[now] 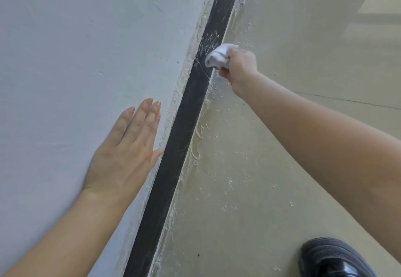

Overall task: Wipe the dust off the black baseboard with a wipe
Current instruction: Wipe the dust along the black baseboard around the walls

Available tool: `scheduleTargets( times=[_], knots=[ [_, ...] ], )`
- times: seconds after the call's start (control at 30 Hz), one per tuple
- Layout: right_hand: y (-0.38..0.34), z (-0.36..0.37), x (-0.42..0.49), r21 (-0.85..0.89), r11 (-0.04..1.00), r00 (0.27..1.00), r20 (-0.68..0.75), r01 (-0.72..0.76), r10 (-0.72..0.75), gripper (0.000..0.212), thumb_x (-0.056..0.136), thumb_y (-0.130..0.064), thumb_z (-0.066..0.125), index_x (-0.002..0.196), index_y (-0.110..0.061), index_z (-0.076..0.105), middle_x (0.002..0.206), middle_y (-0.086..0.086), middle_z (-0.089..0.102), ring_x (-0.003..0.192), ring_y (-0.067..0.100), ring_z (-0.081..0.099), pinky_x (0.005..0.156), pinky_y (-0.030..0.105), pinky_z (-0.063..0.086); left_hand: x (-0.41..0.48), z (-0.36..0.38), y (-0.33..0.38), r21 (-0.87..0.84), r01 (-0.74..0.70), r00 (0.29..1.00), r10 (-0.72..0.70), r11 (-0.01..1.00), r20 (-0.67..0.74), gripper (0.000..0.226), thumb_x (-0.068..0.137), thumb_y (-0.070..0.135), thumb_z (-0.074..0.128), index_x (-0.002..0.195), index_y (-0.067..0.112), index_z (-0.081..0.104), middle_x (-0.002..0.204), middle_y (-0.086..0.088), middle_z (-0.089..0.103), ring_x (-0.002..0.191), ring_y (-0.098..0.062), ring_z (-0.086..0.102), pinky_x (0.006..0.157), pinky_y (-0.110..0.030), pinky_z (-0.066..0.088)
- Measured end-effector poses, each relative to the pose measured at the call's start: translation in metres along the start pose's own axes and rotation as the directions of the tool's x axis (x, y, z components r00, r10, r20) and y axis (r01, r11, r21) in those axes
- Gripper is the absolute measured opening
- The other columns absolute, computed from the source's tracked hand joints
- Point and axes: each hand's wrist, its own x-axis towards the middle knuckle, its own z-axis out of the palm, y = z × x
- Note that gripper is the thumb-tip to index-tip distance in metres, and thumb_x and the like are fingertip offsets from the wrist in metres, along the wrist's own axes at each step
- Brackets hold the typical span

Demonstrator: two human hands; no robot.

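A black baseboard (184,129) runs diagonally from the lower middle to the top right, between the pale wall and the floor. White dust streaks mark it above the wipe. My right hand (238,68) grips a crumpled white wipe (218,58) and holds it against the baseboard's floor-side edge. My left hand (128,146) lies flat on the wall (76,59), fingers straight, just left of the baseboard.
The beige floor (271,190) beside the baseboard is speckled with white dust and plaster smears. A black shiny shoe (332,259) shows at the bottom right. A crumbly plaster line edges the baseboard's wall side.
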Motion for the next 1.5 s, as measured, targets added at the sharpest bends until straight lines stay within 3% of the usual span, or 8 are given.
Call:
scheduleTargets(
  times=[0.13,0.27,0.67,0.9,1.03,1.17,1.37,1.5],
  knots=[
    [0.034,-0.009,-0.038,-0.316,0.943,0.984,0.109,-0.102,0.143,0.014,0.093,-0.016,0.046,0.097,-0.006,0.055,0.076,0.013,0.060,0.044,0.016,0.054,0.043,0.024,0.046,0.001,0.001,0.001,-0.089,0.021,1.000,-0.021,0.996,-0.002,0.063,0.097,0.032,0.012,0.146,-0.007,0.013,0.155,-0.019,0.013,0.144,-0.029,0.008,0.118,-0.042,-0.001],
    [0.062,0.005,-0.084,-0.496,0.830,0.820,0.346,-0.253,0.457,0.021,0.093,-0.011,0.037,0.085,-0.005,0.055,0.064,0.010,0.058,0.041,0.016,0.051,0.041,0.021,0.041,0.003,-0.001,0.002,-0.172,0.031,0.999,-0.033,0.985,-0.006,0.062,0.096,0.031,0.014,0.145,-0.007,0.016,0.155,-0.018,0.016,0.144,-0.028,0.009,0.118,-0.041,-0.001],
    [-0.019,0.009,-0.021,0.093,0.989,0.993,-0.004,-0.118,0.119,0.032,0.094,-0.007,0.034,0.114,-0.004,0.059,0.069,0.010,0.058,0.045,0.014,0.048,0.041,0.022,0.039,0.005,-0.001,0.004,-0.211,0.041,0.998,-0.050,0.977,-0.037,0.062,0.097,0.030,0.011,0.145,-0.009,0.013,0.154,-0.020,0.014,0.144,-0.029,0.008,0.118,-0.041,0.001],
    [0.031,0.029,-0.062,-0.327,0.942,0.971,0.188,-0.078,0.146,0.027,0.095,-0.019,0.036,0.103,-0.003,0.056,0.067,0.007,0.048,0.047,0.016,0.041,0.042,0.025,0.035,0.007,-0.006,0.002,-0.253,0.053,0.998,-0.048,0.966,0.027,0.063,0.096,0.032,0.015,0.144,-0.009,0.019,0.153,-0.019,0.021,0.143,-0.029,0.013,0.117,-0.040,0.001],
    [0.000,0.033,-0.032,-0.134,0.991,0.994,0.104,-0.002,0.016,0.036,0.101,-0.019,0.031,0.122,0.003,0.050,0.071,0.006,0.052,0.051,0.013,0.044,0.046,0.023,0.036,0.014,-0.013,0.005,-0.387,0.092,0.994,-0.064,0.918,0.084,0.064,0.093,0.033,0.024,0.141,-0.010,0.029,0.150,-0.019,0.028,0.142,-0.029,0.021,0.117,-0.039,0.005],
    [-0.018,0.008,-0.010,-0.015,0.994,0.994,-0.018,0.105,-0.105,0.028,0.098,-0.023,0.034,0.096,-0.005,0.055,0.071,0.006,0.053,0.051,0.014,0.045,0.046,0.026,0.036,0.049,-0.012,0.003,-0.413,0.070,0.997,-0.049,0.908,0.061,0.063,0.091,0.031,0.025,0.140,-0.008,0.031,0.151,-0.019,0.026,0.141,-0.031,0.021,0.116,-0.041,0.006],
    [0.033,-0.016,-0.028,-0.400,0.915,0.957,0.243,-0.049,0.157,0.024,0.090,-0.021,0.039,0.072,-0.009,0.051,0.058,0.011,0.051,0.043,0.021,0.045,0.041,0.022,0.034,0.139,-0.005,-0.010,-0.311,0.061,0.998,-0.065,0.948,0.000,0.059,0.091,0.022,0.030,0.142,-0.007,0.030,0.151,-0.020,0.027,0.141,-0.032,0.023,0.115,-0.042,0.006],
    [0.061,-0.014,-0.048,-0.534,0.821,0.839,0.340,-0.200,0.425,0.023,0.087,-0.019,0.035,0.087,-0.005,0.053,0.075,0.016,0.060,0.055,0.025,0.058,0.042,0.023,0.043,0.172,-0.017,-0.025,-0.205,0.019,0.999,-0.009,0.979,0.050,0.061,0.087,0.020,0.028,0.143,-0.005,0.026,0.152,-0.019,0.024,0.141,-0.032,0.020,0.114,-0.042,0.003]
  ],
)
